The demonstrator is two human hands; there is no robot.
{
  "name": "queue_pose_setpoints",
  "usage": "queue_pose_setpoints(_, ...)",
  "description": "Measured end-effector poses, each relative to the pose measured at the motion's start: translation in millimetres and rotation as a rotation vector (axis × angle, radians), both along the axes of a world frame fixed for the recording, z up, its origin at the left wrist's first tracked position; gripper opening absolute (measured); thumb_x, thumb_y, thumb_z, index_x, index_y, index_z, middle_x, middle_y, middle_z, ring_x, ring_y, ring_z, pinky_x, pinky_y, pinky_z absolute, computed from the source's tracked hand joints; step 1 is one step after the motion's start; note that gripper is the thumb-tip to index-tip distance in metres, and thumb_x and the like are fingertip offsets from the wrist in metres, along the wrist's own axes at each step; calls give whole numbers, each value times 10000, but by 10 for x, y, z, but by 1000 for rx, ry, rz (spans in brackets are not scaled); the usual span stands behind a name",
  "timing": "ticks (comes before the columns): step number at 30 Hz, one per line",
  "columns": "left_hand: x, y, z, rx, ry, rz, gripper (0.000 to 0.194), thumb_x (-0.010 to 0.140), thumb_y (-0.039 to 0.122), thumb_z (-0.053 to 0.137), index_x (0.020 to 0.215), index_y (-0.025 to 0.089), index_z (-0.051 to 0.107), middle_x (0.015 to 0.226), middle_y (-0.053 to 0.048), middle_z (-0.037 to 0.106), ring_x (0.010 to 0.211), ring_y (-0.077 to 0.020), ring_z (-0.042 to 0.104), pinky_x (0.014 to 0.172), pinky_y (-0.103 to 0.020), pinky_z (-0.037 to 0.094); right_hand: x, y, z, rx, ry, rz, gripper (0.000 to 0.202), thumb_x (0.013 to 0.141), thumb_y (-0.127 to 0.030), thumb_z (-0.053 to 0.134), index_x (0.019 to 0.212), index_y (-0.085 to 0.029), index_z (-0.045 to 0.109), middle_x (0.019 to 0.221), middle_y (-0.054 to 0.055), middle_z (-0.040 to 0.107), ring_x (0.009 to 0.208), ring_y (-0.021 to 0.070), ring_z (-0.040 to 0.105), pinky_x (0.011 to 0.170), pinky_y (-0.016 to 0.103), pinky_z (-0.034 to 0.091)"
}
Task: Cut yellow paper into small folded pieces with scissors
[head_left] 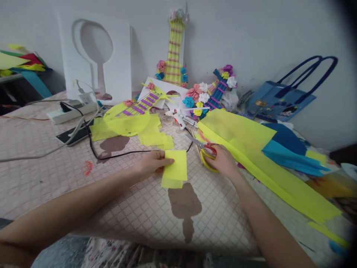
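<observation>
My left hand [152, 163] pinches a small stack of yellow paper pieces [176, 167] between thumb and fingers, low over the quilted cloth. A second yellow layer peeks out below the top one. To its right, my right hand [223, 160] grips a pair of scissors [208, 154] with red and yellow handles. The blades point up and left, slightly apart, and do not touch the paper in my left hand. Just behind the hands lie more cut yellow pieces [156, 138], and beside my right hand a large yellow sheet [240, 137] stretches away to the right.
A white glue gun [178, 118] with a black cord [125, 153] lies ahead. Behind it are paper guitars [175, 48] with paper flowers. A power strip [72, 109] and phone [76, 134] sit at left. A blue bag [281, 98] stands at right, near blue paper [292, 156].
</observation>
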State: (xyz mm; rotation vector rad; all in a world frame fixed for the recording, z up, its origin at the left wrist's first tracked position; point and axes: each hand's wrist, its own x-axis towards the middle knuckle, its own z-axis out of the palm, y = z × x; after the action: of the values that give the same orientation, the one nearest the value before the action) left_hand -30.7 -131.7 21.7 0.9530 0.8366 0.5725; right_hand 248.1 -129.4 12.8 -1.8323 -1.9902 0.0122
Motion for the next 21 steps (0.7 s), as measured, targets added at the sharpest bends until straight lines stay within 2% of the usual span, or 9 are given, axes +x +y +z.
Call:
queue_pose_setpoints(5,-9,23,-26,35,51,-6,330,654,345,742,890,127,668,930,-119,712,779,-196,682,649,-275,518,30,27,-41,-43,-101,-52,381,720,-320,636,1039,-113,613,1004,149,636,956,286,581,836,370,439)
queue_pose_setpoints(10,-11,11,-32,122,94,-7,334,676,363,720,900,122,663,903,-123,710,740,-188,677,587,-252,494,30,-30,3,-66,-202,-59,364,744,-325,628,1055,-136,616,994,145,632,926,287,587,805,371,444)
queue_pose_setpoints(14,-7,-8,-7,95,89,-16,358,672,368,720,923,120,658,950,-130,707,799,-209,677,655,-294,512,36,-75,78,-10,-212,-69,310,787,-363,586,1009,-151,628,944,148,624,910,307,574,775,410,446)
queue_pose_setpoints(16,-1,-14,2,71,84,-17,359,674,368,719,924,117,656,968,-131,703,816,-210,674,686,-308,514,-24,-105,125,77,-72,-32,286,810,-375,562,989,-161,622,960,140,621,943,299,564,804,419,441)
queue_pose_setpoints(18,6,-19,8,59,70,-3,345,674,357,723,910,115,655,954,-123,705,797,-195,671,687,-298,512,-162,-161,157,101,195,62,276,833,-390,537,993,-176,604,997,121,620,939,263,575,804,400,454)
queue_pose_setpoints(21,17,-30,23,78,43,31,316,682,339,723,893,114,654,883,-97,709,705,-149,654,632,-252,498,-480,-295,152,-144,726,233,326,851,-451,499,1054,-205,563,1032,93,619,830,204,613,655,332,494)
